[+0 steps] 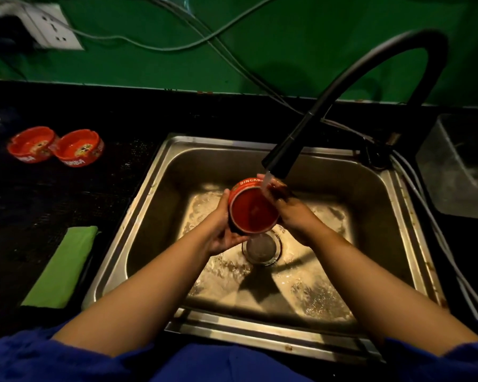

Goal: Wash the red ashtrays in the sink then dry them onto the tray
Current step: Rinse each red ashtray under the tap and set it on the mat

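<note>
Steel sink (370, 216), water (266, 183) running | black counter (39, 202), green wall (287, 64) | left grip (221, 230), right grip (293, 213) grasping red ashtray (253, 213)

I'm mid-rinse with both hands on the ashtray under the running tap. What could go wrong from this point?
The wet ashtray, held tilted between left hand and right hand, might slip and chip on the steel sink. Water from the faucet may splash off it toward the cables beside the sink.
</note>
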Motion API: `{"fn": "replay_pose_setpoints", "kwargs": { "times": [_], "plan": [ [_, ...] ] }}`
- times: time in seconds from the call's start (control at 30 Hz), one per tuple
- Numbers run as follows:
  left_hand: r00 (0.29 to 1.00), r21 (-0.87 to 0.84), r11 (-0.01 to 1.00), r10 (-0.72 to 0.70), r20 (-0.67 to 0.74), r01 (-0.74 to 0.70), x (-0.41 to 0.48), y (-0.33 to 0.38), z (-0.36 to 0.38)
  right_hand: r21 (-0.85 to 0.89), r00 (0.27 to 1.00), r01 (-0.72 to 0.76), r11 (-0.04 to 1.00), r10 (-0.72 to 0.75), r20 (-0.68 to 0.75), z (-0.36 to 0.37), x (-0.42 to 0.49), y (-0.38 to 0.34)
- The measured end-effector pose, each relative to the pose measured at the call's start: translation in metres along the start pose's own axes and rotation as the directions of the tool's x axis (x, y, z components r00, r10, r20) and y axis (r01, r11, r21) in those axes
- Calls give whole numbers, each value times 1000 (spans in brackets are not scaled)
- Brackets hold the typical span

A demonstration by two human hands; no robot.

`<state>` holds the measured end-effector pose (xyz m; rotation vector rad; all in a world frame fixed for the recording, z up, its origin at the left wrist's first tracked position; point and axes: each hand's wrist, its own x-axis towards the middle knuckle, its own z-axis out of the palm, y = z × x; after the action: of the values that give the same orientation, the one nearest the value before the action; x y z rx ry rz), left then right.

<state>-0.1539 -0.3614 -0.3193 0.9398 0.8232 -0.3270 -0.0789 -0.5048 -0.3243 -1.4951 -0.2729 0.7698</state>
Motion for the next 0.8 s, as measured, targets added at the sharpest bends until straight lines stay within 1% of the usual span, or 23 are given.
{"fn": "replay_pose_setpoints", "kwargs": {
  "times": [0.07,0.17,0.23,0.27,0.33,0.4,0.47,0.53,0.63,0.7,0.8],
  "plan": [
    [1000,-11,1000,27,-1,-27,0,-1,5,-14,1000,-20,1000,20,-23,-3,-1,0],
    [983,-49,983,173,-63,-176,6,-6,11,5,998,-68,998,68,-19,-3,-3,-3],
    [971,-21,974,221,-95,-224,7,-9,13,-7,994,-103,995,103,-20,-2,-3,-3],
    [969,-18,974,224,-99,-227,7,-10,13,-27,993,-114,993,114,-17,-3,-3,-2],
    [975,-24,979,201,-92,-204,8,-9,10,-68,994,-105,992,108,35,-4,-4,0],
    [986,-8,988,152,-74,-153,8,-6,6,-174,991,-27,984,49,123,-9,-7,4],
    [993,18,995,99,-69,-98,10,-2,2,-329,980,72,942,-6,198,-15,-9,8],
    [995,69,996,58,-85,-52,9,2,1,-413,974,114,904,-20,226,-19,-10,11],
    [994,128,992,27,-102,-13,9,6,4,-442,973,151,884,-54,225,-21,-7,12],
    [993,145,989,54,-105,-38,10,8,7,-428,973,181,886,-99,208,-22,-6,11],
    [991,103,990,102,-87,-92,11,11,10,-391,973,221,893,-176,148,-22,-5,10]
  ]
}}
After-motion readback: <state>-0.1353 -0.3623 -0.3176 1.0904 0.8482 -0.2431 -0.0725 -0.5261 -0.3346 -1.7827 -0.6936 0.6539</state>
